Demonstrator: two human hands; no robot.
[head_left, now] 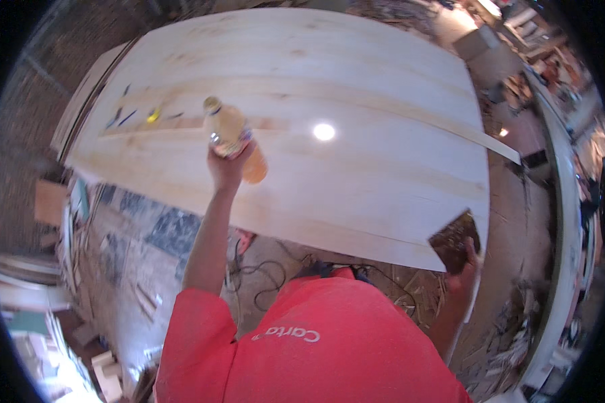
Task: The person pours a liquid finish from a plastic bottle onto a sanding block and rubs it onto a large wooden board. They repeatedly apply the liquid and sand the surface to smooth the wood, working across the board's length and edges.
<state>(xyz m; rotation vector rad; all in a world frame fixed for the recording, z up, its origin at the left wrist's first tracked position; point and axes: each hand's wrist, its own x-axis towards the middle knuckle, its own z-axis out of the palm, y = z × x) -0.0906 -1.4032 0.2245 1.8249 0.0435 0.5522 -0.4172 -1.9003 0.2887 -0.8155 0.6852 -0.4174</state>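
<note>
My left hand (226,168) is closed around a clear bottle (226,122) with pale orange contents and a label round its middle. The bottle is tilted above a large pale wooden sheet (370,188). At the sheet's near right corner my right hand (466,266) grips a dark brown, flat, roughly square piece (454,239); its material is hard to make out. To the left of the bottle a yellow item (153,115), perhaps a tape measure, lies on the sheet beside a blue pen-like stick (128,117) and a few small dark items.
A long thin wooden strip (477,136) overhangs the sheet's right edge. Another strip (181,126) lies by the small items. Black cable (275,272) loops on the floor by my body. Wood scraps (524,336) litter the floor at right, beside a long pale rail (563,269).
</note>
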